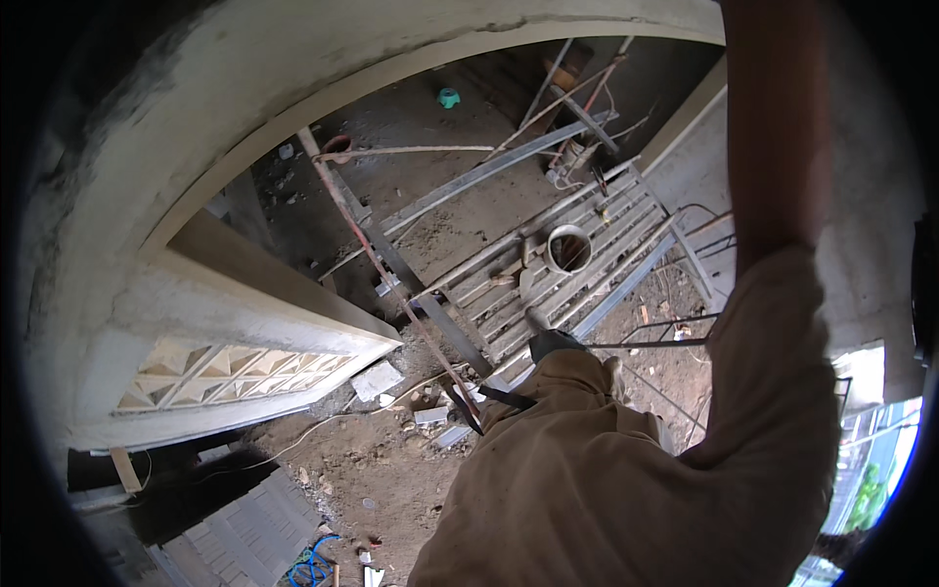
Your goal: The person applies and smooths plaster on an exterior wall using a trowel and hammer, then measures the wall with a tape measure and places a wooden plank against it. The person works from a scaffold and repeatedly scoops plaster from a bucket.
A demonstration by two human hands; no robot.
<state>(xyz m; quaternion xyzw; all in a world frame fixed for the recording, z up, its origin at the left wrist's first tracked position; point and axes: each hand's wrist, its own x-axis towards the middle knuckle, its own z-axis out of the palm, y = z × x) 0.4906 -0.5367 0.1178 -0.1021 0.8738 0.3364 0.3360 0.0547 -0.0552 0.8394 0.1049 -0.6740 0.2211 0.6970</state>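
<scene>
Neither of my hands shows. My right arm [778, 147] in a brown sleeve reaches up along the right side, and its hand lies beyond the top edge. No part of my left hand can be seen. Below me a slatted metal platform [611, 220] holds a white bucket [587, 238] with something dark inside. Beside the bucket lies what looks like a trowel [527, 284]. My dark shoe [554, 342] is at the platform's near end.
Scaffold poles [367, 245] and cross bars frame the platform. A plastered arch [196, 127] curves overhead at left, above a patterned block panel [235, 377]. Rubble, stacked grey tiles [240, 528] and a blue hose [311, 563] lie on the ground. A teal object [448, 98] sits farther off.
</scene>
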